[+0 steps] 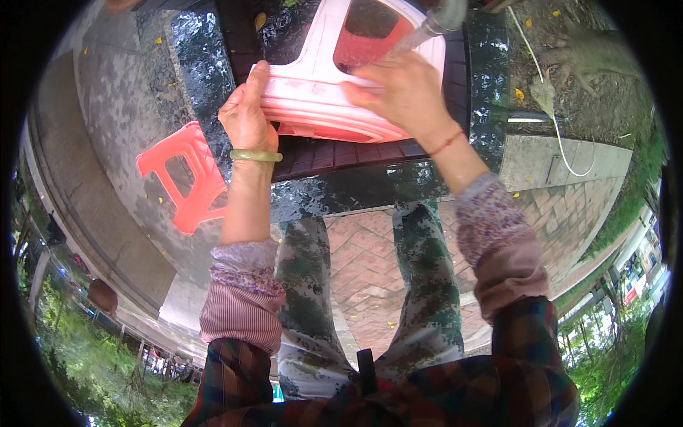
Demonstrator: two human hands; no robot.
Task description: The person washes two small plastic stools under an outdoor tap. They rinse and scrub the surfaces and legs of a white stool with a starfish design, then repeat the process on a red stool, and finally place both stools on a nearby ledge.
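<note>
A pink plastic stool (320, 80) lies tilted in a dark tiled basin, its ribbed edge towards me. My left hand (248, 109) grips the stool's left corner, thumb on top; a green bangle is on that wrist. My right hand (403, 88) is over the right part of the stool, blurred, with its fingers near the rim of the leg opening; whether it holds anything is unclear. Just above it a grey tap or pipe (447, 18) points down, and water appears to run from it onto the stool.
A second pink plastic stool (195, 176) lies on the concrete at the left. The basin's wet dark stone rim (352, 187) runs between the basin and my legs. A white cord or thin hose (557, 133) lies on the soil and paving at the right, near tree roots (579, 58).
</note>
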